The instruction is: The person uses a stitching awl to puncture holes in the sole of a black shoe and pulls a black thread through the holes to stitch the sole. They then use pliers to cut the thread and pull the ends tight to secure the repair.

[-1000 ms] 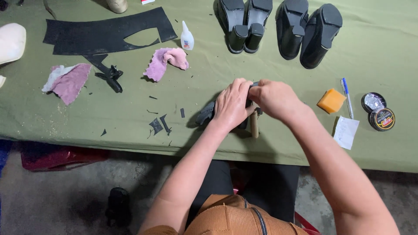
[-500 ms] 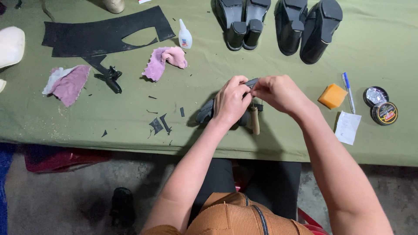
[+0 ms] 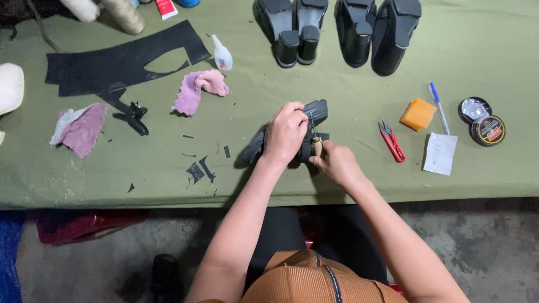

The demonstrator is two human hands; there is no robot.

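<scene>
Head view, the only one here: the left hand [image 3: 285, 133] is clamped over a black shoe [image 3: 312, 113] lying near the front of the green worktop [image 3: 348, 179], pressing it down. The right hand [image 3: 336, 163] is closed around a small wooden-handled awl [image 3: 316, 145], with its metal tip running up into the shoe right beside the left fingers.

That's the sketchy bit imo. If the point slips off the stiff material it goes straight toward those fingers, since they're touching the same spot. The shoe could also twist under the pressing hand and send the hole off line.

The red snips [image 3: 392, 141] sit just to the right, near the working elbow, so a wide pull could knock them. Black offcuts [image 3: 200, 170] lie to the left, and a glue bottle [image 3: 222, 54] is well apart.
</scene>
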